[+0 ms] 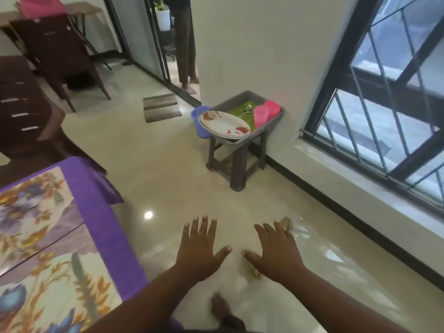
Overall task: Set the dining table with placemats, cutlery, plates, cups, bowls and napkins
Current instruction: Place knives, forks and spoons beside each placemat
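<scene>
Both my hands are stretched out in front of me over the floor, palms down and fingers spread, holding nothing: my left hand [200, 246] and my right hand [276, 251]. Ahead by the wall a grey tub [269, 127] sits on a dark stool [237, 164]. It holds stacked white plates [223, 124] with red patterns, a green mat [242, 114], metal cutlery [247, 110] and pink cups [265, 114]. At my left is the dining table [105, 227] with a purple cloth and two floral placemats [33, 207].
A blue bucket [198, 121] stands beside the stool. A barred window [384, 104] runs along the right wall. Dark chairs [57, 54] stand at the far left, a striped doormat [162, 108] lies by a doorway, and a person's legs [186, 56] show there.
</scene>
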